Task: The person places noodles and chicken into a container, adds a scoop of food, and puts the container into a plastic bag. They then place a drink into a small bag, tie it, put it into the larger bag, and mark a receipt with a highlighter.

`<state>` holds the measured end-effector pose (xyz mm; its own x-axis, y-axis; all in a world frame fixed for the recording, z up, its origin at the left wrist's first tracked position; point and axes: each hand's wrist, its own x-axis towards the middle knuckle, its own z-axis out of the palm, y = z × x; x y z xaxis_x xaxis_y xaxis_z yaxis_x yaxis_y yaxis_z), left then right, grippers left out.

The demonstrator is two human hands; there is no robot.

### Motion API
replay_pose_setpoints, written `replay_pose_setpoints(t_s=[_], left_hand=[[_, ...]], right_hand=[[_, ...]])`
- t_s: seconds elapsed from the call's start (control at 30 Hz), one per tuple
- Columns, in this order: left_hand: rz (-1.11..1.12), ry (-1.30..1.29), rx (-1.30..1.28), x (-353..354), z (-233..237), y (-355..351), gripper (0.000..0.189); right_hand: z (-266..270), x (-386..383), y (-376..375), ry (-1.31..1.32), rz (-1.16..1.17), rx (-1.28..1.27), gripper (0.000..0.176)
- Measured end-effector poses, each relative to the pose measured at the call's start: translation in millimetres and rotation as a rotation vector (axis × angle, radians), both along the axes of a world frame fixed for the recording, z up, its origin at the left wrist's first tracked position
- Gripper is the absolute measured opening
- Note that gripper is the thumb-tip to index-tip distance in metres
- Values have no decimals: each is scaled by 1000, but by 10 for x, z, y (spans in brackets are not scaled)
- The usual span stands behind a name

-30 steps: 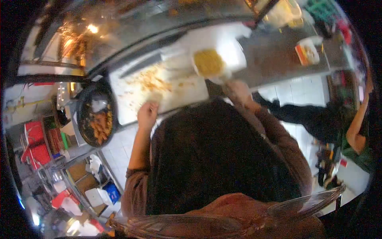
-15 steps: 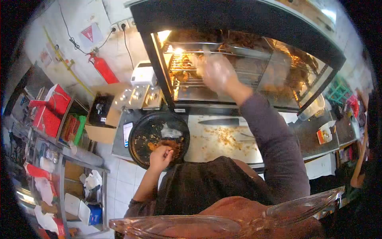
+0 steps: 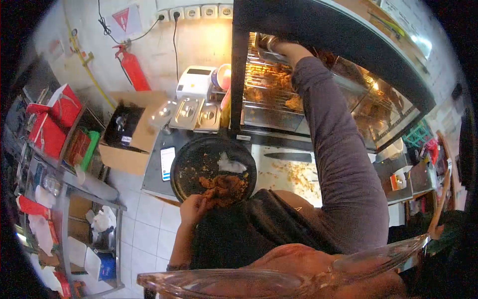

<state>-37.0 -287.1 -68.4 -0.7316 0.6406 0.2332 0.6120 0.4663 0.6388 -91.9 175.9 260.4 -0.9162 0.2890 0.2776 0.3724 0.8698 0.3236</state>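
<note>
Fried chicken (image 3: 221, 189) in brown, crumbly pieces lies in the round black tray (image 3: 186, 159), with a crumpled clear plastic glove or bag (image 3: 231, 163) beside it. My left hand (image 3: 193, 209) is at the tray's near left rim, fingers closed next to the chicken; what they grip, if anything, is hidden. My right arm reaches up into the lit display warmer (image 3: 239, 84). My right hand (image 3: 275, 46) is by a metal pan on the upper level, its fingers blurred and partly hidden. More fried chicken (image 3: 295, 103) sits on the wire racks below it.
A knife (image 3: 289, 157) lies on the crumb-strewn white cutting board (image 3: 259, 175). Left of the tray are a phone (image 3: 168, 163) and an open cardboard box (image 3: 124, 158). Lidded steel containers (image 3: 188, 110) and a white device (image 3: 195, 82) stand behind. A fire extinguisher (image 3: 132, 70) hangs on the wall.
My right hand has moved upward and deeper into the warmer. My left hand has shifted from over the tray to its near rim. The view has turned, so the scene sits further right.
</note>
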Motion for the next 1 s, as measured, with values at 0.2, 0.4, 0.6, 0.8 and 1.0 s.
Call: replay_pose_setpoints(t_s=[0.2,0.4,0.6,0.8,1.0], left_hand=[[51,-101,81,-128,-3,37,14],[-20,-22,107,-197,-5,157,11],[-98,-78,115,-185,-8,268,13],[-114,-37,120,-141,-69,256,12],[-65,42,81,-131,-132,181,13]], right_hand=[[-14,99,92,47,5,76,32],[-2,195,156,66,0,109,31],[-60,128,99,76,6,121,31],[-83,22,61,105,29,160,31],[-277,166,98,276,137,341,31]])
